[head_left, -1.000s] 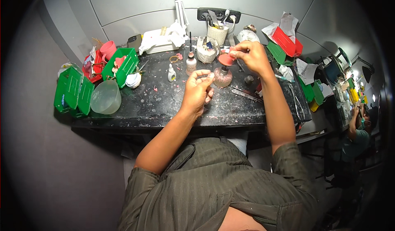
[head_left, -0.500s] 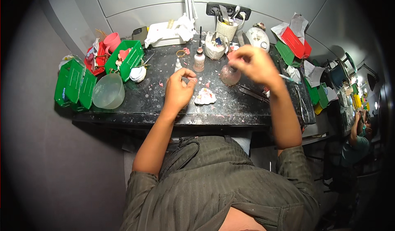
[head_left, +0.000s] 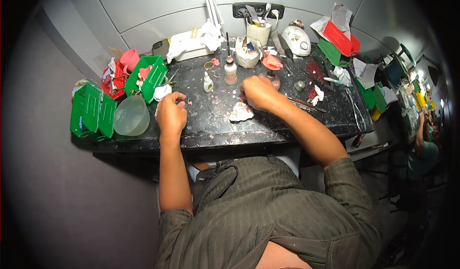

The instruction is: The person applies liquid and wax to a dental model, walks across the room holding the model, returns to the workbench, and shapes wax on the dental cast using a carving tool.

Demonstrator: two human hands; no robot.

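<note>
My left hand [head_left: 171, 114] is at the left of the bench with curled fingers, right against a white, plaster-like piece [head_left: 162, 92] that it partly covers. Whatever lies inside its fingers is hidden. My right hand [head_left: 258, 92] reaches in at the middle, fingers bent down and drawn together near the bench top; their tips are mostly hidden. Just in front of it lies a white dental cast [head_left: 241, 112] with pink patches. Behind the right hand stands a round glass jar [head_left: 271, 80], partly covered, with a coral-pink piece [head_left: 272, 62] at its top.
Green bins [head_left: 146, 77] and a translucent bowl [head_left: 132, 116] stand at the left. A dropper bottle [head_left: 208, 83] and a brush bottle [head_left: 230, 71] are mid-bench. Metal tools [head_left: 306, 104], a small metal cap [head_left: 299, 86] and a white machine [head_left: 296, 41] are at the right.
My right hand has come down from above the glass jar toward the cast. The left hand has moved left to the white piece. The coral-pink piece now shows at the jar's top.
</note>
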